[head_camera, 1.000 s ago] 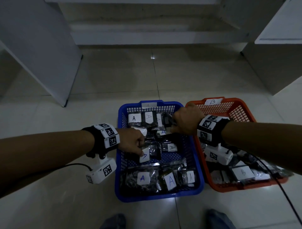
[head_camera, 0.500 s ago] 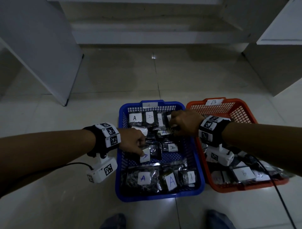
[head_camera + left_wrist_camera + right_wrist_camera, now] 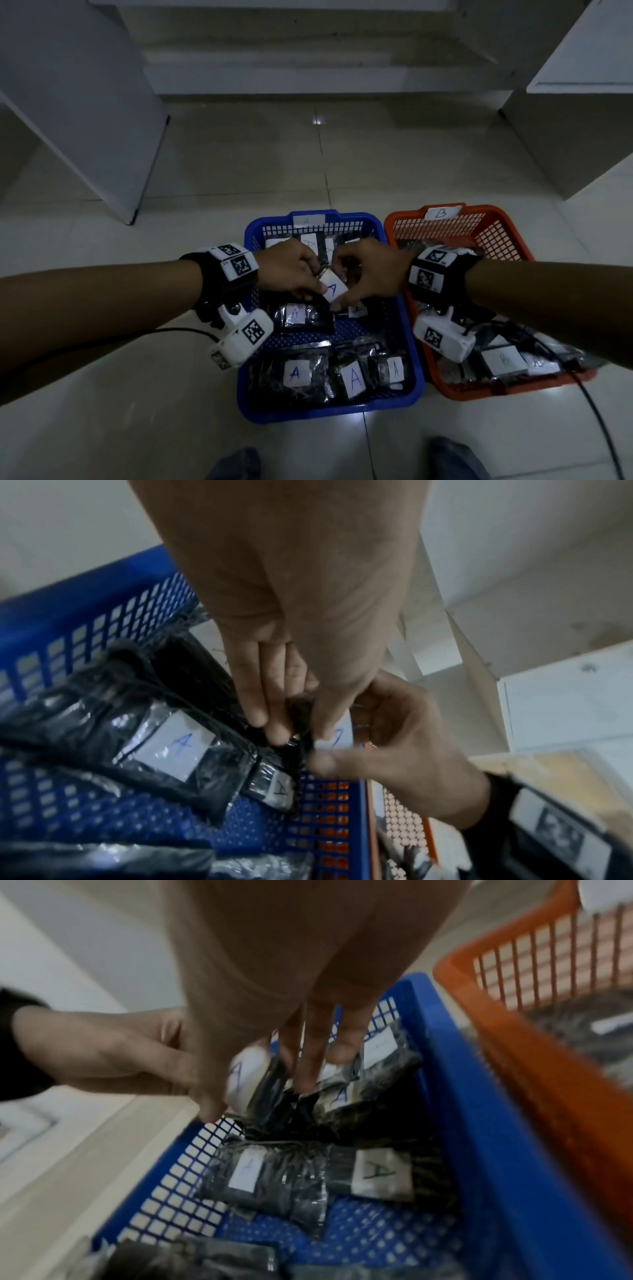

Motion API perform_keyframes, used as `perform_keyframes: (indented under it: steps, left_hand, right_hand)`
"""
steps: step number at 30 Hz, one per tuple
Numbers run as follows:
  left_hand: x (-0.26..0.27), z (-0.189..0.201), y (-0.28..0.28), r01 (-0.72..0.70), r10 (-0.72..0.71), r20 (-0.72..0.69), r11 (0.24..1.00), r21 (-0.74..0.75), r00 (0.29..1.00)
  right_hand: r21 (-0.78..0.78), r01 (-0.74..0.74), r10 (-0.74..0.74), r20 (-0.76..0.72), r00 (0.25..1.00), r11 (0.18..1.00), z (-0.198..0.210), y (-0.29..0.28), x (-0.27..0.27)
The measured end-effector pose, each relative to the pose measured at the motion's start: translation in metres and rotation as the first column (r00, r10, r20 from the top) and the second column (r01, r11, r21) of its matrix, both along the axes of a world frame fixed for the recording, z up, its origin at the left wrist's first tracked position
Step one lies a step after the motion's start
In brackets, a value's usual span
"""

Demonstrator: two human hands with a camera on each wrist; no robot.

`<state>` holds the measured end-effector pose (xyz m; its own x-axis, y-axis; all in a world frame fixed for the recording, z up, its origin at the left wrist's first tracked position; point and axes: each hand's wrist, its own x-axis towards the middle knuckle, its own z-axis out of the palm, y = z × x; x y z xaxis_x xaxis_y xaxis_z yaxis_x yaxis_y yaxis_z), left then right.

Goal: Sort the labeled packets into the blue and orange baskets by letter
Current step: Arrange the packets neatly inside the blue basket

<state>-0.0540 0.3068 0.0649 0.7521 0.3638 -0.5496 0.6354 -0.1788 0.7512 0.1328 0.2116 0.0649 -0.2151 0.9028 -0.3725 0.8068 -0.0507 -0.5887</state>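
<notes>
Held packet: a dark packet with a white "A" label (image 3: 333, 287) sits between my two hands, raised over the middle of the blue basket (image 3: 409, 349).
My left hand: my left hand (image 3: 291, 270) pinches the packet's left edge, thumb against fingertips (image 3: 274, 729).
My right hand: my right hand (image 3: 368, 274) has its fingers curled round the packet's right side, thumb under the label; the two hands nearly touch.
Other A packets: more "A" packets (image 3: 296, 373) lie along the blue basket's near end and under my hands.
Orange basket: the orange basket (image 3: 503, 236) stands just right of the blue one, a "B" tag (image 3: 442, 213) on its far rim and a "B" packet (image 3: 503, 359) inside.
Floor: both baskets rest on a pale tiled floor (image 3: 239, 164).
</notes>
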Motion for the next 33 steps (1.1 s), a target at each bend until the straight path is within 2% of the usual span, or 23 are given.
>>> perform_keyframes:
  steps: [2, 4, 5, 7, 8, 9, 11, 13, 14, 17, 21, 28, 33]
  left_hand:
    - [0.001, 0.002, -0.003, -0.055, 0.056, 0.009, 0.997, -0.057, 0.998]
    - [-0.001, 0.006, 0.0, -0.071, 0.072, 0.017, 0.996, -0.046, 0.997]
    - [-0.003, 0.008, 0.006, -0.058, 0.058, 0.016, 0.998, 0.014, 0.998]
    - [-0.008, 0.013, 0.023, 0.013, -0.013, -0.001, 0.967, 0.256, 1.0]
    - [-0.012, 0.016, 0.032, 0.083, -0.076, -0.032, 0.908, 0.411, 0.997]
    - [-0.015, 0.019, 0.039, 0.176, -0.152, -0.088, 0.818, 0.547, 0.984]
    - [-0.023, 0.02, 0.045, 0.395, -0.309, -0.25, 0.643, 0.656, 0.918]
    - [-0.027, 0.013, 0.037, 0.58, -0.43, -0.39, 0.556, 0.596, 0.814]
    - [-0.028, 0.009, 0.03, 0.631, -0.475, -0.417, 0.548, 0.549, 0.775]
    - [-0.028, -0.006, 0.007, 0.708, -0.581, -0.405, 0.57, 0.418, 0.706]
    - [-0.029, -0.015, -0.015, 0.839, -0.693, -0.472, 0.452, 0.303, 0.544]
    - [-0.025, -0.016, -0.021, 0.892, -0.693, -0.561, 0.37, 0.261, 0.452]
    - [-0.03, -0.018, -0.021, 0.862, -0.678, -0.537, 0.444, 0.246, 0.503]
  right_hand:
    - [0.096, 0.076, -0.072, -0.046, 0.996, 0.992, -0.005, 0.0, -0.004]
    - [0.139, 0.097, -0.091, -0.047, 0.995, 0.986, -0.006, 0.003, 0.0]
    - [0.123, 0.085, -0.084, -0.011, 0.996, 0.989, -0.005, 0.004, 0.004]
    - [0.046, -0.002, -0.005, 0.143, 0.99, 0.999, 0.001, 0.004, 0.012]
    - [0.005, -0.071, 0.068, 0.246, 0.967, 0.997, 0.003, 0.002, 0.015]
    - [-0.034, -0.146, 0.149, 0.347, 0.926, 0.989, 0.005, -0.001, 0.017]
    - [-0.093, -0.265, 0.275, 0.498, 0.822, 0.96, 0.006, -0.008, 0.017]
    - [-0.115, -0.315, 0.322, 0.568, 0.757, 0.942, 0.004, -0.016, 0.015]
    - [-0.109, -0.335, 0.332, 0.589, 0.737, 0.936, 0.002, -0.02, 0.013]
    - [-0.081, -0.369, 0.335, 0.626, 0.704, 0.926, -0.003, -0.024, 0.013]
    - [-0.061, -0.37, 0.318, 0.652, 0.689, 0.927, -0.009, -0.024, 0.012]
    - [-0.035, -0.367, 0.305, 0.635, 0.71, 0.929, -0.016, -0.023, 0.016]
    - [-0.014, -0.356, 0.293, 0.599, 0.745, 0.934, -0.016, -0.021, 0.018]
